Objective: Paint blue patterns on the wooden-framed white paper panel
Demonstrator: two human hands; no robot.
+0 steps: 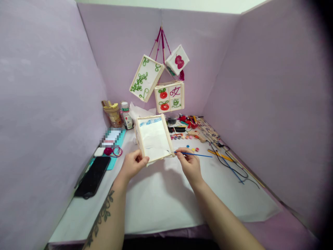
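Tilted up above the table is a wooden-framed white panel box (154, 139), with a blue painted band along its top edge and faint dark lines near its bottom. My left hand (134, 163) grips its lower left corner, thumb on the front and fingers behind. A thin blue paintbrush (199, 154) is pinched in my right hand (189, 165), its tip at the frame's lower right corner. Whether the tip touches the panel, I cannot tell. Small paint pots (187, 137) in several colours stand behind my right hand.
Several painted lantern boxes (169, 97) hang by purple cords ahead. A black phone (93, 177), a bottle (126, 116) and a cup (113, 114) are at left. A glue gun (197, 134), its black cable and wooden sticks (215, 135) lie at right. Lilac walls enclose the table.
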